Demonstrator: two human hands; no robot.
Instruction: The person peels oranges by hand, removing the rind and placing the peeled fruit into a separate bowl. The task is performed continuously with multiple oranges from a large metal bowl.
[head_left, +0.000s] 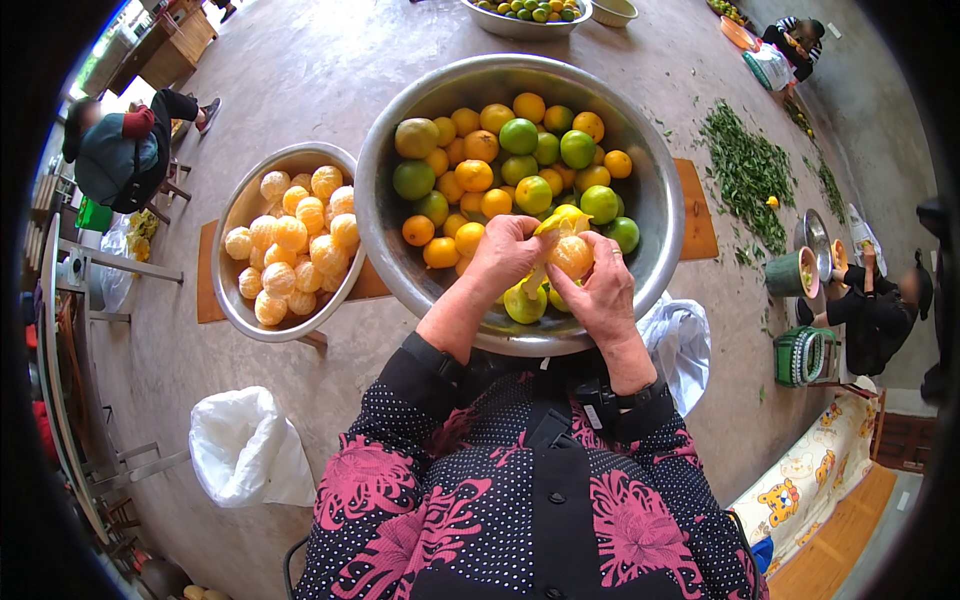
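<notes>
Above the near side of a large metal basin (369, 225), my right hand (600, 289) holds a partly peeled mandarin (571, 257). My left hand (512, 244) pinches a strip of its yellow-green peel (564, 219), which still joins the fruit at the top. Loose peel also hangs below my left fingers. Unpeeled mandarins (474, 175), some orange and some green, fill much of the basin. To the left, a smaller metal basin (225, 289) holds several peeled mandarins (279, 279). My hands hide part of the fruit beneath them.
Both basins rest on a wooden bench (696, 210). A white plastic bag (247, 450) stands on the floor at left, another bag (679, 345) at right. Green leaves (750, 176) lie scattered at right. Seated people (120, 154) are at both sides. Another fruit basin (525, 28) stands ahead.
</notes>
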